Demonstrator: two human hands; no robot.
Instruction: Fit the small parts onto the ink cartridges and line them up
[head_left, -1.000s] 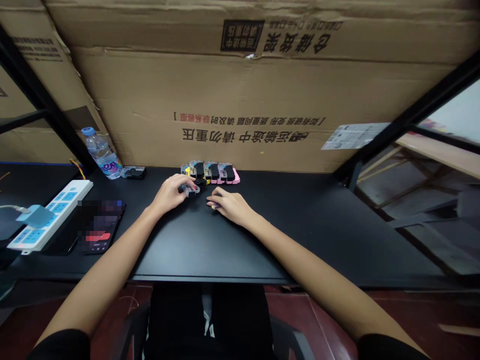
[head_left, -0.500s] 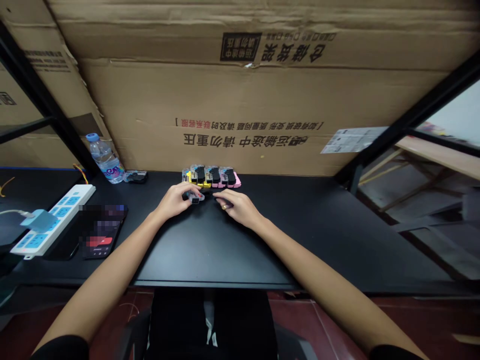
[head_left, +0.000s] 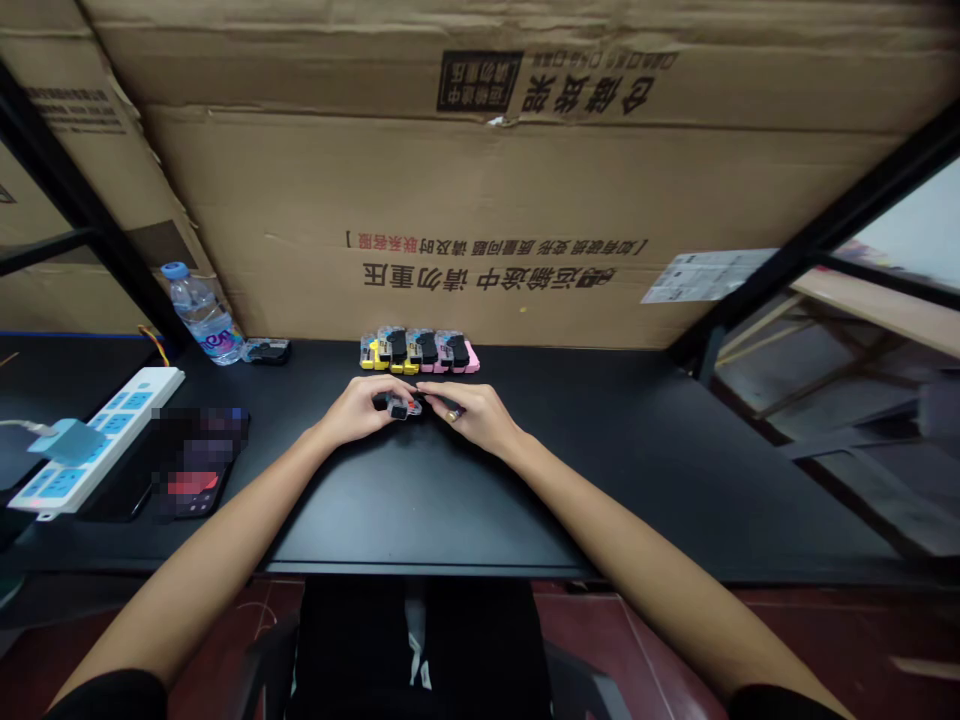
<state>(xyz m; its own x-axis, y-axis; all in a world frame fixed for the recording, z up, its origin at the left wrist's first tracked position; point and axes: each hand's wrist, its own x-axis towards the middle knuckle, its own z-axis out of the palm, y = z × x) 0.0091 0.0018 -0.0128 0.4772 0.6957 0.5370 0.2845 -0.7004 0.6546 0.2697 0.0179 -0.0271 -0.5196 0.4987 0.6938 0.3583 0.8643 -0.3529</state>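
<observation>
My left hand [head_left: 364, 410] is closed around a small clear-and-black plastic cartridge [head_left: 403, 406] with a spot of red on it. The fingers cover part of the piece, which is held just above the black table. My right hand [head_left: 474, 412], a ring on one finger, comes in from the other side. Its thumb and fingertips are pinched together at the right end of the cartridge; whether they grip it or some small dark thing is hidden. Just beyond both hands stands a row of several similar cartridges [head_left: 424, 350], with yellow parts on the left and pink on the right.
To the left lie a white power strip [head_left: 105, 435] with a plug, two dark phones [head_left: 196, 480] and a black plastic piece [head_left: 268, 351]. A water bottle [head_left: 204, 315] leans near the cardboard wall [head_left: 525, 190] behind the table [head_left: 600, 500].
My hands have come together, the left moving right and nearer me with the cartridge. The right fingertips now meet it. The row behind shows more fully, and the view has shifted slightly.
</observation>
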